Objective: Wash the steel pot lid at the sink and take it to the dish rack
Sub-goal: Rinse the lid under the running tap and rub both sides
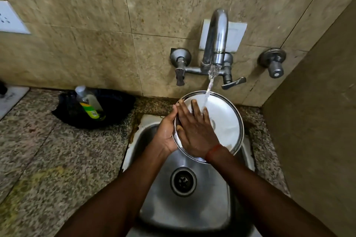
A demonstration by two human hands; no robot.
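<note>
Water (209, 92) runs from the tap (216, 34) onto the lid (227, 121), which is held tilted above the back of the sink (192, 208) with its pale face toward the camera. The left hand (166, 132) cups the lid's left rim, fingers curled round the edge to grip it, while the right hand (196, 131) lies flat on the lid's face, fingers straight and spread, holding nothing, a red thread (213, 149) at its wrist. On the counter (48, 150) to the left, a bottle (89, 104) leans in a black basin (115, 106).
</note>
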